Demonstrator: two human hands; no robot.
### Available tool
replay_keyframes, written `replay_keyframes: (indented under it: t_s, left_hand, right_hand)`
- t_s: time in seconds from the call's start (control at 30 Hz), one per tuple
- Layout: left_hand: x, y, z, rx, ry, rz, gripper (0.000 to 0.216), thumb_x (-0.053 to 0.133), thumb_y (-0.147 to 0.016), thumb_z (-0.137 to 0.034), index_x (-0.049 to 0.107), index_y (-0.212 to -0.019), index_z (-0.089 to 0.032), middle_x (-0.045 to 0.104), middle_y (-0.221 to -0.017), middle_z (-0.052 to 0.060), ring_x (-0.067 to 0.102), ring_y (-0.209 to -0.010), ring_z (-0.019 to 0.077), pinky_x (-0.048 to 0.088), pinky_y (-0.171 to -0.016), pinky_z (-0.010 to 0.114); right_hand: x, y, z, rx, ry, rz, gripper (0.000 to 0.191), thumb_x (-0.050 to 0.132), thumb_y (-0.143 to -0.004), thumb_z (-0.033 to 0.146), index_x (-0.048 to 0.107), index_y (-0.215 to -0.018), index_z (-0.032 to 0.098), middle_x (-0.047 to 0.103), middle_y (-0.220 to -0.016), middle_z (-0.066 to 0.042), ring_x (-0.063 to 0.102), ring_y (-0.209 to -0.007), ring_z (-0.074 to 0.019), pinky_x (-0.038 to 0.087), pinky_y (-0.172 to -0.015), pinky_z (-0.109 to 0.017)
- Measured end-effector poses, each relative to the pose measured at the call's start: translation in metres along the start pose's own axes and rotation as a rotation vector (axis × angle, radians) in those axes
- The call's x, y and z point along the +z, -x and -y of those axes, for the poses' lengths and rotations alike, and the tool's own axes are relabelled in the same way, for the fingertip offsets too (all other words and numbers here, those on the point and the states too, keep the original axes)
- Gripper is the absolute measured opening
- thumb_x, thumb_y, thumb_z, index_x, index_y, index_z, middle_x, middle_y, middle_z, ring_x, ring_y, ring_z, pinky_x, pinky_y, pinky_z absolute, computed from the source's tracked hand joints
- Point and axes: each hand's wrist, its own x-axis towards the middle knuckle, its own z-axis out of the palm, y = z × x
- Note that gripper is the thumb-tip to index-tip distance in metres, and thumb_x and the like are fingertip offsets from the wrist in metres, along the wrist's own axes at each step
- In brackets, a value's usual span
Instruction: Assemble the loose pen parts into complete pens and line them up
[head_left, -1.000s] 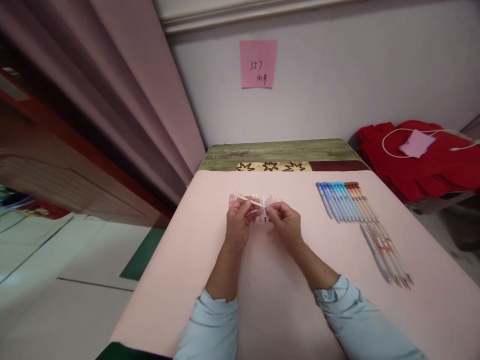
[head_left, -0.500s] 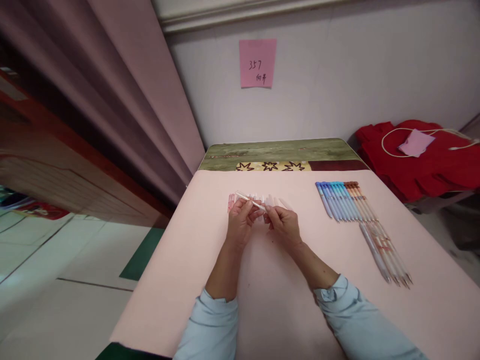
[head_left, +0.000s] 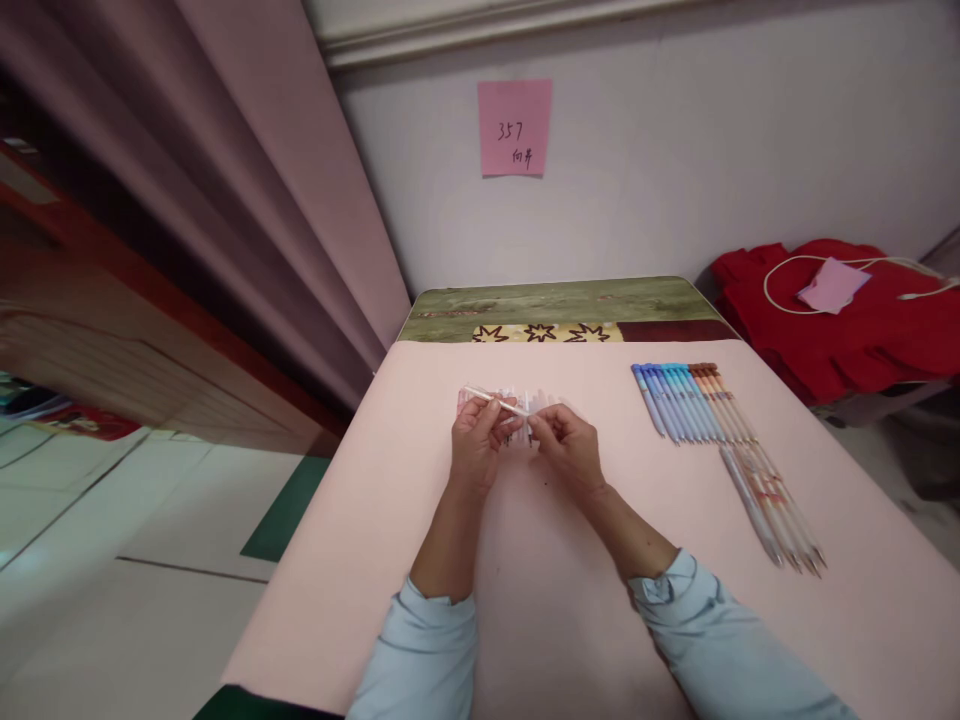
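Observation:
A slim whitish pen point(head_left: 480, 391) is held slantwise above the table, its far end up and to the left. My left hand point(head_left: 475, 445) is closed around the middle of it, thumb on top. At the pen's lower right end, my right hand point(head_left: 571, 446) pinches with thumb and fingertips. Beneath and behind both hands lies a row of pale pink and clear pens point(head_left: 541, 397), partly hidden by my fingers.
To the right lie blue pens point(head_left: 667, 405) and brown-topped pens point(head_left: 724, 402) side by side, with several pale pens point(head_left: 772, 510) nearer me. A pink cloth point(head_left: 360, 560) covers the table. Red fabric point(head_left: 892, 335) with a white cable sits beyond the right edge.
The pen and my left hand have shifted slightly left. My right hand keeps its pinch at the pen's end, fingers a little more curled. The laid-out pens on the right have not moved.

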Motion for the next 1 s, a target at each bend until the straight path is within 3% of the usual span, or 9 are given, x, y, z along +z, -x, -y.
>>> replay_keyframes:
  t_s: [0.17,0.27,0.37,0.47,0.63,0.8,0.87,1.0]
  left_hand:
    - [-0.0001,0.0011,-0.0011,-0.016,-0.018,0.024,0.025,0.079,-0.075,-0.028,0.063,-0.086,-0.013,0.073,-0.091,0.009,0.07,-0.081,0.0157,0.058,-0.068,0.024]
    - [-0.0012,-0.0002,-0.0007,0.004,-0.012,0.019,0.026,0.08,-0.074,-0.028,0.063,-0.087,-0.013,0.073,-0.089,0.008,0.07,-0.078,0.0138,0.058,-0.072,0.024]
    - [-0.0025,-0.0017,0.0002,0.016,-0.003,-0.001,0.027,0.08,-0.073,-0.028,0.064,-0.087,-0.013,0.073,-0.088,0.007,0.069,-0.076,0.013,0.058,-0.071,0.024]
    - [-0.0029,-0.0017,0.0003,0.018,-0.017,-0.005,0.027,0.08,-0.073,-0.028,0.063,-0.087,-0.012,0.072,-0.089,0.008,0.069,-0.076,0.0132,0.059,-0.07,0.024]
    - [-0.0026,-0.0002,-0.0011,-0.004,-0.048,0.006,0.027,0.079,-0.074,-0.03,0.064,-0.088,-0.013,0.073,-0.091,0.009,0.069,-0.078,0.014,0.058,-0.068,0.023]
    - [-0.0034,-0.0014,-0.0012,0.007,-0.037,-0.008,0.027,0.08,-0.072,-0.029,0.064,-0.086,-0.012,0.073,-0.089,0.008,0.068,-0.075,0.0129,0.058,-0.067,0.023]
    - [-0.0033,-0.0018,-0.001,0.009,-0.042,-0.009,0.027,0.08,-0.072,-0.029,0.064,-0.086,-0.013,0.073,-0.089,0.008,0.068,-0.075,0.0128,0.058,-0.067,0.023]
    - [-0.0028,-0.001,-0.0009,0.007,-0.063,0.0,0.026,0.079,-0.074,-0.03,0.063,-0.086,-0.013,0.073,-0.089,0.009,0.069,-0.076,0.014,0.058,-0.068,0.024]
  right_hand:
    - [-0.0031,-0.0004,0.0002,-0.008,0.043,0.043,0.048,0.046,-0.096,0.052,0.062,-0.064,0.02,0.061,-0.056,0.001,0.055,-0.045,-0.0108,0.045,-0.051,-0.023]
    - [-0.0009,-0.0005,-0.0023,-0.019,0.061,0.004,0.032,0.057,-0.091,0.051,0.065,-0.085,0.021,0.061,-0.059,0.003,0.055,-0.049,-0.0113,0.045,-0.053,-0.023]
    - [0.0014,-0.0005,-0.0042,-0.05,0.055,-0.038,0.033,0.069,-0.082,0.049,0.059,-0.097,0.021,0.06,-0.063,0.005,0.054,-0.051,-0.0112,0.045,-0.053,-0.022]
    - [0.0003,-0.0004,-0.0034,-0.049,0.069,-0.012,0.028,0.064,-0.086,0.049,0.059,-0.084,0.022,0.06,-0.06,0.004,0.052,-0.05,-0.011,0.043,-0.052,-0.022]
    - [-0.0037,-0.0005,-0.0013,-0.03,0.108,0.056,0.047,0.044,-0.098,0.05,0.061,-0.065,0.02,0.062,-0.057,0.001,0.056,-0.05,-0.0109,0.044,-0.055,-0.022]
    - [-0.0007,-0.0011,-0.0022,-0.066,0.102,-0.025,0.033,0.068,-0.083,0.051,0.062,-0.095,0.021,0.061,-0.063,0.004,0.053,-0.051,-0.0106,0.043,-0.053,-0.021]
    - [-0.0005,-0.0011,-0.002,-0.08,0.123,-0.028,0.031,0.07,-0.081,0.05,0.061,-0.089,0.021,0.059,-0.061,0.005,0.051,-0.049,-0.0101,0.041,-0.051,-0.021]
    - [-0.0032,-0.0008,-0.0011,-0.057,0.132,0.059,0.04,0.05,-0.095,0.049,0.061,-0.069,0.02,0.06,-0.057,0.002,0.054,-0.05,-0.0104,0.042,-0.054,-0.021]
